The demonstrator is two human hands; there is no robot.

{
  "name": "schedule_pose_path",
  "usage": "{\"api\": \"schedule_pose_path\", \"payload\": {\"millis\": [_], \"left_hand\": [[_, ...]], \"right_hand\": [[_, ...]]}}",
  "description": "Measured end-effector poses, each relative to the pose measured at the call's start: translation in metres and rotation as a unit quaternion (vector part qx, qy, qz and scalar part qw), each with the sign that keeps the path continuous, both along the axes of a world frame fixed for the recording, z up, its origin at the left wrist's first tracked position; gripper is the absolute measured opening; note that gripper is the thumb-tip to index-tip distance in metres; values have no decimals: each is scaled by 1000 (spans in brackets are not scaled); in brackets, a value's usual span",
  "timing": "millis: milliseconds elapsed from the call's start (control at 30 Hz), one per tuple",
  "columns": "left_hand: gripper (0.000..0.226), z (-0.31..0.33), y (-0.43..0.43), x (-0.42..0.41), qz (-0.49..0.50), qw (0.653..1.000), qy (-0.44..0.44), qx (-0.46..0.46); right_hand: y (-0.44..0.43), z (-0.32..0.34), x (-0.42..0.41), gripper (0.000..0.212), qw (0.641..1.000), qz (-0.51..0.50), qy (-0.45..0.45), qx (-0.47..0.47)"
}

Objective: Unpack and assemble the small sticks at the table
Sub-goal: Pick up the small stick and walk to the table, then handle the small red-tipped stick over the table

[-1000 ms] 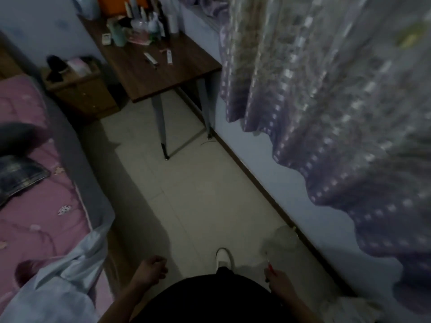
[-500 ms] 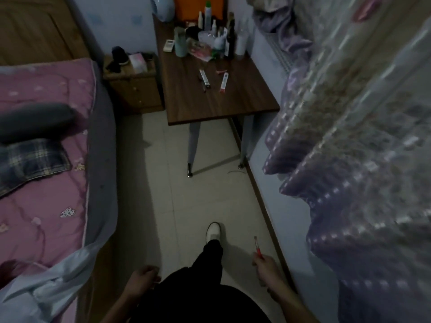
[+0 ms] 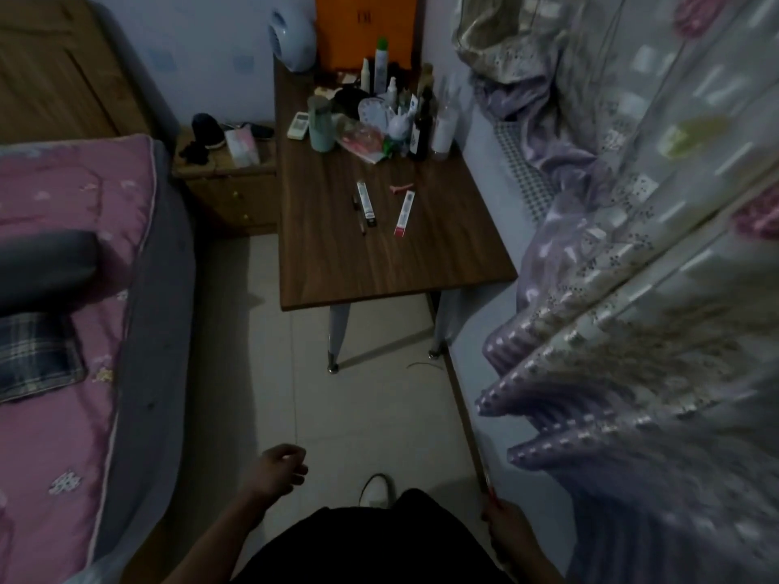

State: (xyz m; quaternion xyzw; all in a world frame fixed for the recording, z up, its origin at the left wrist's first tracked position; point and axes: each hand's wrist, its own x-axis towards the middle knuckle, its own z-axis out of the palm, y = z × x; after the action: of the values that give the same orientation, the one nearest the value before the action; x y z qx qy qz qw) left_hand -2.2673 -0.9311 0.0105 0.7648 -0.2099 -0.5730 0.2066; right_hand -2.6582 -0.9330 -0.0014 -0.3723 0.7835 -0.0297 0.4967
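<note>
Right hand (image 3: 508, 526) pinches a red stick (image 3: 488, 484), carried to the table (image 3: 442, 263), well short of it; left hand (image 3: 276, 467) loosely curled, empty. Packs (image 3: 366, 203) wait mid-table.

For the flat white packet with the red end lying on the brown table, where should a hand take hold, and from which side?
Judging by its pose, the flat white packet with the red end lies flat on the brown wooden table, long and narrow, with bare wood along both long edges. Best come from above, pinching across the narrow width near mid-length. The left hand seems empty, so it is probably the one to use.
</note>
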Motion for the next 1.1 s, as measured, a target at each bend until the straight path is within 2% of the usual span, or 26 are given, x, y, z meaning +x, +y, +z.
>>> {"api": "schedule_pose_path", "payload": {"millis": [133, 167, 300, 500, 667, 800, 933, 1033, 1100], "left_hand": [[18, -1, -49, 5, 3, 1000, 3, 1], [18, 0, -58, 5, 8, 1000, 1, 1], [17, 5, -93, 3, 43, 999, -1, -6], [19, 28, -160, 9, 120, 993, -8, -6], [20, 49, -218, 13, 135, 990, -32, -13], [16, 62, -271, 12, 116, 990, -62, -59], [14, 77, -327, 1, 84, 989, -49, -111], [11, 88, -364, -15, 43, 990, -29, -135], [10, 93, -386, -26, 2, 988, 8, -156]], "right_hand": [[-60, -3, 0, 52, 999, 23, 2, 40], [-77, -4, 3, 53, 999, 27, -7, 39], [-150, 6, 28, 27, 996, 55, -72, 0], [-271, 6, 77, 43, 991, 110, -72, 1], [-369, 15, 125, 38, 979, 168, -113, -17], [-427, 32, 161, 34, 968, 173, -179, -16], [-461, 52, 191, 37, 956, 198, -215, -14], [-474, 64, 211, 40, 943, 222, -239, -63], [-483, 67, 223, 34, 938, 221, -252, -95]]}}
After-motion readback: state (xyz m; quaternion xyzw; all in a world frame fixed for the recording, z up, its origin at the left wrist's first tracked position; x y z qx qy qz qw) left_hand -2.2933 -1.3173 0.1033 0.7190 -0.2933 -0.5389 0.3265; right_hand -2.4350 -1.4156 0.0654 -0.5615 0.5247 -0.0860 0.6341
